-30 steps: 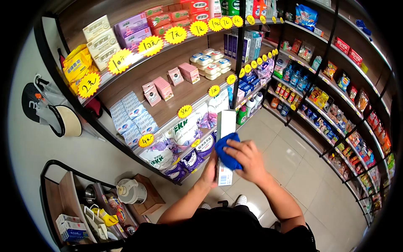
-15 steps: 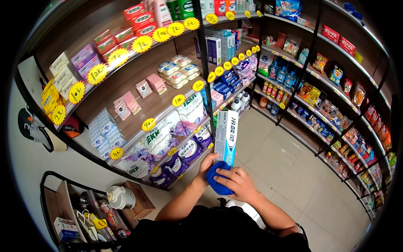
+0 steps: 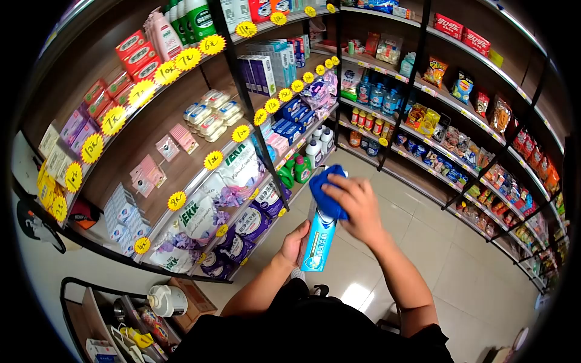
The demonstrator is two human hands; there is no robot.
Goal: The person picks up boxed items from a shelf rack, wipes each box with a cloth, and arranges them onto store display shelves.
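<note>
In the head view, my left hand (image 3: 295, 243) grips a long blue and white toothpaste box (image 3: 318, 242) by its left side, near the lower end. My right hand (image 3: 359, 210) has a bunched blue cloth (image 3: 327, 191) under its fingers. That cloth lies against the box's upper part and covers most of the lettering there. The box is held upright in front of my body, tilted a little, with its lower blue end uncovered.
Shelving with yellow price tags stands close on the left, holding soap boxes (image 3: 138, 55), white laundry bags (image 3: 200, 212) and more toothpaste boxes (image 3: 279, 65). Snack shelves (image 3: 460, 136) curve round the right. A low rack and a white jug (image 3: 166, 300) are at lower left.
My right hand has slid the blue cloth from the box's lower end up to its top. The box's lower end now shows. The view has shifted, and the shelves appear further left.
</note>
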